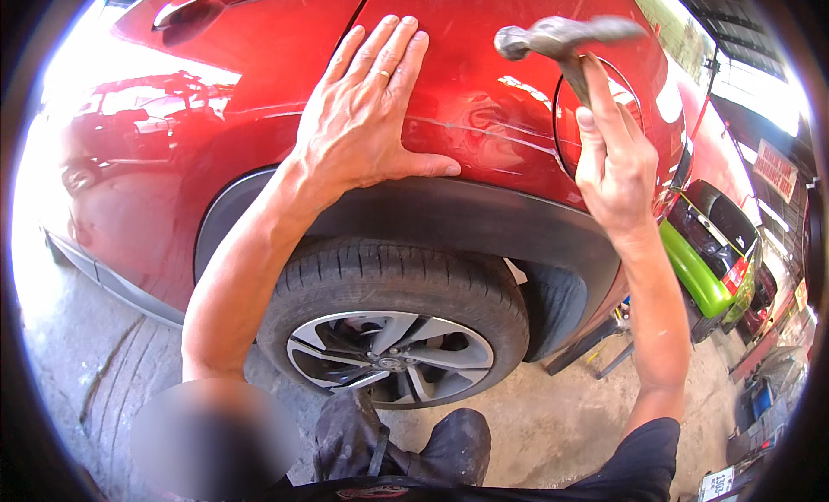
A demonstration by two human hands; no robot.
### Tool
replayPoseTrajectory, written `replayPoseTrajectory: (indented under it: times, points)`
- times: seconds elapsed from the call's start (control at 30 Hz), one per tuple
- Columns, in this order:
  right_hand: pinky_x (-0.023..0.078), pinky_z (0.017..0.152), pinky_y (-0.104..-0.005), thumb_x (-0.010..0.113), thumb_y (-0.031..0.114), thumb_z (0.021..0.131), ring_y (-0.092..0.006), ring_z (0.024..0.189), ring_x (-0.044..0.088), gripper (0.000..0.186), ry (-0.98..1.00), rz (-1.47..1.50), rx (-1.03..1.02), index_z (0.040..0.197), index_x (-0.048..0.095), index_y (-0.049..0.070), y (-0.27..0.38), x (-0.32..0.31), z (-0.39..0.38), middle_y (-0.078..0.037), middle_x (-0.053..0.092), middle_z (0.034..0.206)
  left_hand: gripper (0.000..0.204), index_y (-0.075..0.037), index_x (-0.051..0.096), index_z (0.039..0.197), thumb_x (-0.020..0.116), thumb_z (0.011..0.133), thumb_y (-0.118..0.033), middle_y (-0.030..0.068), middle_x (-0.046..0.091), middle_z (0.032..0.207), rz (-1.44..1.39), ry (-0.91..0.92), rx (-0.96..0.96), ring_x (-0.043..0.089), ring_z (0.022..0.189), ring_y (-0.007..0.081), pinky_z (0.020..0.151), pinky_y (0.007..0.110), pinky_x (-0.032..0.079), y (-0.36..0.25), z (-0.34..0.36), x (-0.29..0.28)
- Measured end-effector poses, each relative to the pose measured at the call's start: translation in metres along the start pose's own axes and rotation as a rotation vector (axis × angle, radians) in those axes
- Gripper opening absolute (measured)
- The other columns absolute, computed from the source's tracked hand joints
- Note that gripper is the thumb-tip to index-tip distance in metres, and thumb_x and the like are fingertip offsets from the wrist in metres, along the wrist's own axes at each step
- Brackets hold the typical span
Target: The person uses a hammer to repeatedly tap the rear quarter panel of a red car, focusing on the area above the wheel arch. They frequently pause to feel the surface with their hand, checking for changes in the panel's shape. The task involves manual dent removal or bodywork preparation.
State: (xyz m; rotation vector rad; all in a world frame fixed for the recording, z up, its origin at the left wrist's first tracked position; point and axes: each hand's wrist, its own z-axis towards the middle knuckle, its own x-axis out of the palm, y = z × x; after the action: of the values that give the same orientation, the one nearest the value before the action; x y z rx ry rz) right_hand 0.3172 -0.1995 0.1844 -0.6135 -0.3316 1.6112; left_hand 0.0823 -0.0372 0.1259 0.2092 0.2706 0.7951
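Note:
My left hand (367,113) lies flat on the red car panel (466,79), fingers stretched upward and thumb out to the right, with a ring on one finger. In my right hand (617,161) is a hammer (553,40), gripped by its handle with the index finger laid along it. The hammer head is raised in front of the panel near the round fuel door (566,126) and is partly smeared by motion. Between my hands the panel shows a dent (492,126) with a pale scratch line running across it. Most of the hammer's handle is hidden by my hand.
Below the panel are the black wheel arch trim (458,204) and a tyre (397,277) on a silver and black alloy wheel (390,362). My knees (453,446) are close to the wheel. A green car (699,269) stands at the right, with clutter (773,398) along that side.

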Motion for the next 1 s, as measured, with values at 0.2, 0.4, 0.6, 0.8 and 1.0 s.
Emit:
replayPoseTrajectory:
  times: [0.2, 0.4, 0.6, 0.8, 1.0]
  points:
    - [0.055, 0.056, -0.0370, 0.069, -0.004, 0.080, -0.0201, 0.062, 0.064, 0.079, 0.121, -0.087, -0.035, 0.148, 0.053, 0.033, 0.003, -0.010, -0.006, -0.003, 0.061, 0.079, 0.136, 0.002, 0.035, 0.153, 0.066, 0.059, -0.091, 0.0226, 0.034, 0.160, -0.004, -0.010, 0.000, 0.029, 0.151, 0.0336, 0.127, 0.044, 0.015, 0.001, 0.000, 0.002]
    - [0.052, 0.056, -0.0375, 0.069, -0.005, 0.084, -0.0208, 0.058, 0.060, 0.075, 0.085, -0.113, -0.066, 0.148, 0.053, 0.031, 0.003, 0.005, -0.014, -0.004, 0.058, 0.075, 0.135, 0.002, 0.036, 0.153, 0.066, 0.060, -0.091, 0.0227, 0.034, 0.160, -0.025, -0.025, 0.014, 0.029, 0.151, 0.0339, 0.127, 0.044, 0.016, 0.001, 0.003, 0.001]
    - [0.053, 0.056, -0.0343, 0.069, -0.006, 0.085, -0.0193, 0.057, 0.059, 0.075, -0.145, 0.118, -0.034, 0.148, 0.054, 0.031, 0.005, 0.001, 0.001, -0.005, 0.061, 0.076, 0.137, 0.003, 0.035, 0.153, 0.065, 0.059, -0.093, 0.0226, 0.033, 0.160, -0.026, -0.021, 0.006, 0.028, 0.151, 0.0341, 0.127, 0.045, 0.016, 0.002, -0.001, 0.001]
    - [0.050, 0.060, -0.0317, 0.065, -0.010, 0.087, -0.0204, 0.062, 0.057, 0.070, 0.081, 0.042, -0.031, 0.148, 0.054, 0.022, 0.004, -0.005, -0.005, -0.010, 0.057, 0.078, 0.138, 0.003, 0.035, 0.153, 0.063, 0.058, -0.094, 0.0223, 0.034, 0.160, -0.014, -0.011, 0.013, 0.028, 0.151, 0.0339, 0.127, 0.046, 0.015, 0.002, -0.001, 0.002]
    - [0.054, 0.057, -0.0389, 0.066, -0.003, 0.083, -0.0228, 0.062, 0.064, 0.074, 0.160, -0.010, -0.061, 0.148, 0.053, 0.029, 0.002, 0.004, -0.015, -0.007, 0.063, 0.082, 0.138, 0.002, 0.036, 0.153, 0.067, 0.057, -0.092, 0.0215, 0.034, 0.160, -0.035, -0.031, 0.004, 0.028, 0.151, 0.0336, 0.127, 0.046, 0.015, 0.002, -0.001, 0.004]
